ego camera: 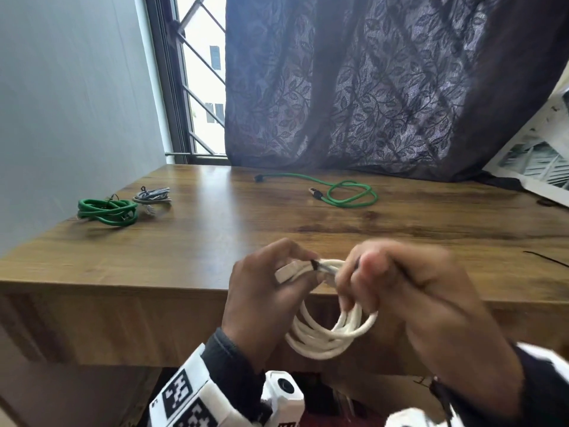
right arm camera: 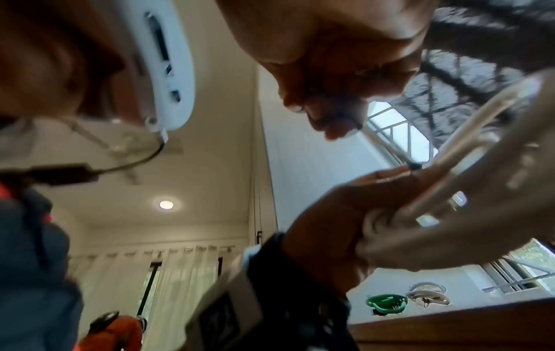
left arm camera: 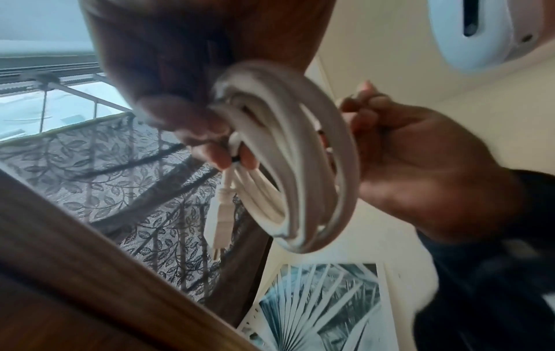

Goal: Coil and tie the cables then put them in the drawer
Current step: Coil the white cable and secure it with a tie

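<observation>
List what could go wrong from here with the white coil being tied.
1. The white cable coil hangs past the table edge; if the left hand loosens its pinch, the loops may spring apart or drop.
2. The right hand pulls the thin black tie; a slip could leave it loose.
3. The dangling plug might snag.

A wooden table with a smooth, faintly glossy grain finish. At 6 o'clock, a coiled white cable in smooth matt plastic. At 1 o'clock, a green cable that looks braided. Behind, a thin, sheer cloth curtain with a leaf pattern. At 9 o'clock, a matt painted wall.
</observation>
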{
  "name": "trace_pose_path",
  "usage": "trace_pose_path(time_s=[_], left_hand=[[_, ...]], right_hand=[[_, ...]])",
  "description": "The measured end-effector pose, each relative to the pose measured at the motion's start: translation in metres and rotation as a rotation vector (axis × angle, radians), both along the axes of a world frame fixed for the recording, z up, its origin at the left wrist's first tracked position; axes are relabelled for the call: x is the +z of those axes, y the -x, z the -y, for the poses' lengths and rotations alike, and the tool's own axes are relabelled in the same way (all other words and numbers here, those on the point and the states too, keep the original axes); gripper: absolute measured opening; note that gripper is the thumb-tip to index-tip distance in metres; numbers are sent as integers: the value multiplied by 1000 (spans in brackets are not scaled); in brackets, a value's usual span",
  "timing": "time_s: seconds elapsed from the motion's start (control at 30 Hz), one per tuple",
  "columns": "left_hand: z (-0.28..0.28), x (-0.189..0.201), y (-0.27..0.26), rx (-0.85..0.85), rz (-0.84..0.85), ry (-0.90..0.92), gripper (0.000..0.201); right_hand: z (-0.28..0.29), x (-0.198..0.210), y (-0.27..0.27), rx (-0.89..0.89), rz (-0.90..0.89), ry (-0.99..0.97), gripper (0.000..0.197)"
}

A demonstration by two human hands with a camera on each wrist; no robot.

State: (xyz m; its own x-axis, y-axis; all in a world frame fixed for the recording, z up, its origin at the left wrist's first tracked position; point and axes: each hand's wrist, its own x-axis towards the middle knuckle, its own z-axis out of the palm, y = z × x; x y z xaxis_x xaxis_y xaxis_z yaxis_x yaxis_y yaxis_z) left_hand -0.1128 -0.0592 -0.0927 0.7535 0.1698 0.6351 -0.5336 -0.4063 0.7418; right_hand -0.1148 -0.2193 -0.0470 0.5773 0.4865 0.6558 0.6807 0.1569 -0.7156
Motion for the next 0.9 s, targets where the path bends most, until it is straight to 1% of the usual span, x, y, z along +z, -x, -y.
trace_pose_path(time_s=[0.07, 0.13, 0.2, 0.27, 0.3, 0.33, 0.37, 0.4, 0.43, 0.47, 0.53, 0.57, 0.63, 0.67, 0.7, 0.77, 0.8, 0.9], left_hand=[[0, 2, 0, 11, 2, 66, 21], [3, 4, -1, 29, -2, 70, 17], [7, 3, -1, 56, -4, -7, 18], [5, 1, 1, 103, 7, -87, 21], [3, 0, 2, 127, 25, -116, 24], [0, -1, 2, 140, 45, -138, 26], [-2, -2, 3, 145, 64, -155, 26], [-3, -3, 4, 150, 82, -167, 24], [-3, -4, 6, 159, 99, -174, 22], [-2, -6, 7, 167, 113, -173, 21], [1, -9, 10, 172, 148, -176, 19], [3, -11, 11, 181, 174, -195, 18], [6, -12, 13, 216, 228, -243, 16], [6, -12, 13, 231, 250, -254, 15], [6, -12, 13, 242, 269, -257, 14], [4, -12, 13, 262, 304, -267, 13], [3, -13, 14, 270, 321, -269, 12], [1, -13, 15, 273, 367, -256, 11]], right_hand=[[-5, -14, 13, -52, 101, 43, 44], [-9, -27, 21, -168, 254, 98, 38], [-12, -36, 24, -288, 372, 162, 40], [-11, -41, 24, -312, 366, 195, 40], [-8, -39, 22, -295, 321, 187, 38], [-4, -35, 21, -252, 229, 159, 31], [-1, -30, 19, -173, 101, 111, 25], [5, -26, 18, -79, -21, 64, 30], [8, -22, 16, -6, -108, 21, 37], [9, -20, 13, 11, -150, -31, 37], [9, -16, 10, -54, -236, -185, 25], [7, -14, 8, -91, -312, -278, 23], [8, -10, 6, -154, -428, -423, 36], [9, -10, 5, -175, -470, -464, 37], [11, -9, 5, -188, -510, -480, 33], [14, -9, 6, -180, -547, -418, 22], [15, -11, 6, -179, -541, -359, 25], [12, -17, 7, -191, -548, -190, 52]])
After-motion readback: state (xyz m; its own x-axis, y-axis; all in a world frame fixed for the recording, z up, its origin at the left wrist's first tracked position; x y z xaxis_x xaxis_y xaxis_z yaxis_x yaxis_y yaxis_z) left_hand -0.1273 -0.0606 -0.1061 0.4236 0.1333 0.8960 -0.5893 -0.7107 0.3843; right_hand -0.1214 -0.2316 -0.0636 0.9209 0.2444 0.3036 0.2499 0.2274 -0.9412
